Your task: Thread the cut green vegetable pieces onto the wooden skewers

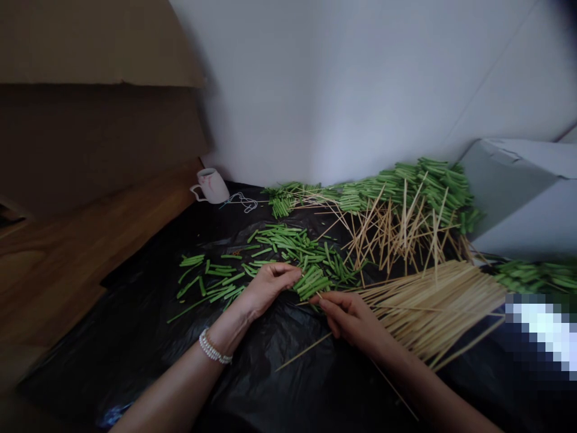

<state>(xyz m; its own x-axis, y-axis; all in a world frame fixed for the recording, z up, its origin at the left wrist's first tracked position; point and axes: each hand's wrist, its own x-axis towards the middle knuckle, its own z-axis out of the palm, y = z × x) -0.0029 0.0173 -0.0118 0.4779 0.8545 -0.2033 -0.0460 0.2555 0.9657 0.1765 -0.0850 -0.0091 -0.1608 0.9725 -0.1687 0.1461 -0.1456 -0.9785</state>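
My left hand (267,285) is closed on a small bunch of cut green stalk pieces (311,282), holding them side by side just above the black plastic sheet (270,373). My right hand (349,316) pinches a thin bamboo skewer (303,352), its tip at the bunch. A pearl bracelet (214,349) sits on my left wrist. Loose green pieces (288,243) lie scattered just beyond both hands.
A heap of bare skewers (433,307) lies to the right of my right hand. Threaded skewers of green pieces (406,192) are piled at the back against the wall. A white mug (211,185) stands back left; a grey box (523,192) stands right. Wooden floor (67,264) is at left.
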